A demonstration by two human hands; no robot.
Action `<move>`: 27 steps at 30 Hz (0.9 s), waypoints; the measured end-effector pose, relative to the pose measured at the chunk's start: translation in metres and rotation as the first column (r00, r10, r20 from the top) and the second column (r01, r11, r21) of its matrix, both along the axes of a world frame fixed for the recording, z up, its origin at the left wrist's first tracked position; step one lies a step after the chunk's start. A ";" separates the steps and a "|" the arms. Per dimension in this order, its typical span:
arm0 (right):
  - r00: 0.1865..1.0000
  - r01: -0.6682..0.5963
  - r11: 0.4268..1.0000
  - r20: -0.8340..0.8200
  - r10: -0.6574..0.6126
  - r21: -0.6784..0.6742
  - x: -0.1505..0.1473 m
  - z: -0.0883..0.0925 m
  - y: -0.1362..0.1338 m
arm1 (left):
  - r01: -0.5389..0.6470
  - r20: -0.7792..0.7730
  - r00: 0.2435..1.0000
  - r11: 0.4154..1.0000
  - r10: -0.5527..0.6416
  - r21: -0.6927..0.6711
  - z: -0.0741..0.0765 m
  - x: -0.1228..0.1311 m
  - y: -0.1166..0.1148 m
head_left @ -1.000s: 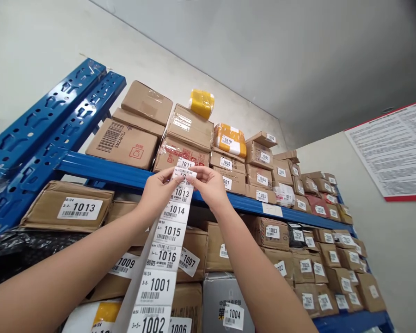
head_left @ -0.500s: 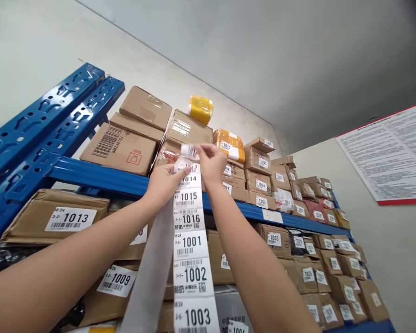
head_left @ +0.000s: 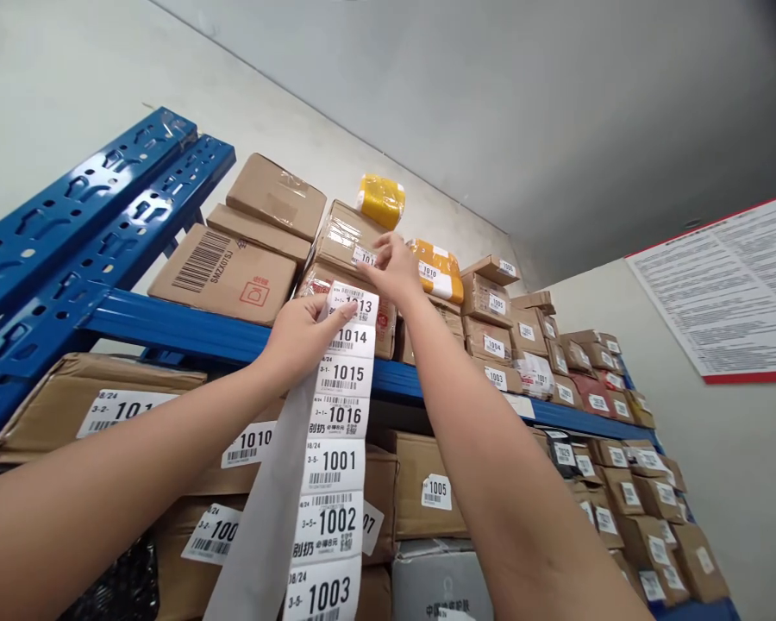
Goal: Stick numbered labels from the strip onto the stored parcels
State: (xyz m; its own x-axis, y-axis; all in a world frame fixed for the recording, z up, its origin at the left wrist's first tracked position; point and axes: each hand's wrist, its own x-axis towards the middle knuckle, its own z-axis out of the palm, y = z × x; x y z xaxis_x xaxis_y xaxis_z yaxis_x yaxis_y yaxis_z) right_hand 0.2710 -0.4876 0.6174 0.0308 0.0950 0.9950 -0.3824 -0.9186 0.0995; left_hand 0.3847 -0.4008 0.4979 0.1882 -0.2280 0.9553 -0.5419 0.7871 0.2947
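My left hand (head_left: pixel 301 332) is closed on the top of a long strip of numbered white labels (head_left: pixel 336 431), thumb over the label marked 1013. The strip hangs down between my forearms. My right hand (head_left: pixel 391 267) reaches up to a tape-wrapped cardboard box (head_left: pixel 342 237) on the top shelf. Its fingertips press a small white label (head_left: pixel 364 255) against the front of that box.
A blue steel rack (head_left: pixel 168 323) holds several labelled cardboard parcels on each level. A yellow-wrapped parcel (head_left: pixel 379 198) lies on top, an orange one (head_left: pixel 441 272) beside my right hand. A printed notice (head_left: pixel 730 289) hangs on the right wall.
My right hand peeled the top label off the strip and lifted it up onto the box front. My left hand rose with the strip, whose top label is now 1013.
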 end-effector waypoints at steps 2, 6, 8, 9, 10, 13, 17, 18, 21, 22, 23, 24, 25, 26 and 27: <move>0.987 -0.148 0.987 -0.046 0.151 0.064 -0.005 -0.008 0.006 | 0.029 0.010 1.000 0.999 -0.029 -0.038 0.006 0.000 -0.003; 0.799 -0.517 0.788 -0.142 0.585 0.333 -0.017 -0.044 0.022 | 0.031 0.001 1.000 0.998 -0.031 -0.061 0.016 -0.003 -0.005; 0.704 -0.586 0.688 -0.152 0.694 0.427 -0.021 -0.062 0.026 | 0.005 -0.015 1.000 0.998 -0.006 -0.060 0.019 -0.006 -0.005; 0.685 -0.623 0.655 -0.107 0.720 0.428 -0.023 -0.068 0.027 | 0.018 -0.018 1.000 0.998 -0.019 -0.056 0.021 -0.008 -0.005; 0.676 -0.658 0.629 -0.046 0.736 0.414 -0.023 -0.072 0.026 | 0.046 -0.022 0.999 0.998 -0.047 -0.049 0.023 -0.010 -0.006; 0.663 -0.724 0.590 0.126 0.738 0.357 -0.022 -0.073 0.023 | 0.062 -0.044 0.997 0.997 -0.065 -0.046 0.027 -0.016 -0.010; 0.621 -0.760 0.513 0.215 0.754 0.399 -0.018 -0.064 0.022 | -0.179 -0.061 0.983 0.970 0.171 -0.163 0.029 -0.017 -0.016; 0.619 -0.759 0.502 0.220 0.754 0.414 -0.016 -0.062 0.022 | -0.182 -0.061 0.983 0.966 0.173 -0.182 0.030 -0.016 -0.016; 0.657 -0.745 0.578 0.219 0.721 0.334 -0.012 -0.059 0.021 | -0.074 -0.025 0.997 0.987 0.071 -0.143 0.033 -0.012 -0.015; 0.677 -0.734 0.622 0.214 0.704 0.272 -0.010 -0.057 0.020 | -0.079 -0.013 0.997 0.989 0.078 -0.122 0.036 -0.010 -0.014; 0.697 -0.717 0.666 0.208 0.686 0.206 -0.009 -0.055 0.019 | -0.126 0.005 0.992 0.985 0.127 -0.118 0.038 -0.008 -0.012; 0.722 -0.690 0.709 0.200 0.662 0.144 -0.007 -0.050 0.019 | -0.204 0.024 0.978 0.970 0.209 -0.134 0.041 -0.006 -0.011; 0.750 -0.655 0.750 0.193 0.632 0.087 -0.005 -0.043 0.018 | -0.290 0.038 0.953 0.942 0.300 -0.168 0.044 -0.004 -0.009; 0.779 -0.613 0.790 0.192 0.597 0.029 -0.003 -0.033 0.018 | -0.358 0.049 0.926 0.910 0.375 -0.210 0.046 -0.002 -0.008; 0.807 -0.561 0.827 0.200 0.555 -0.035 -0.001 -0.019 0.018 | -0.394 0.056 0.906 0.883 0.420 -0.255 0.047 0.000 -0.007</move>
